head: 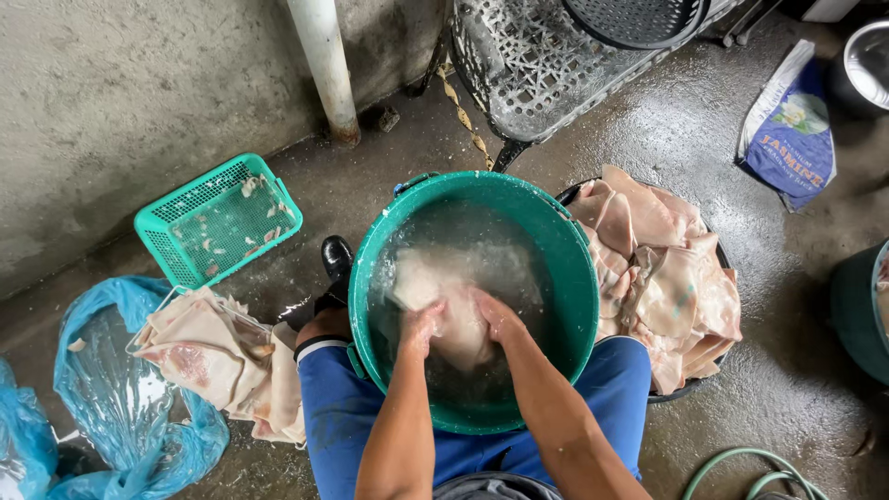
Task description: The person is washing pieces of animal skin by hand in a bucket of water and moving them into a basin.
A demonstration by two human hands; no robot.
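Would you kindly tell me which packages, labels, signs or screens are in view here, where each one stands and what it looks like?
Printed sack: on the wet floor at the upper right, beyond the pile of pale skins; flat, rectangular, blue and white with a white flower picture.
Blue plastic bags: on the floor at the lower left; crumpled, translucent, unprinted.
No signs or screens show.
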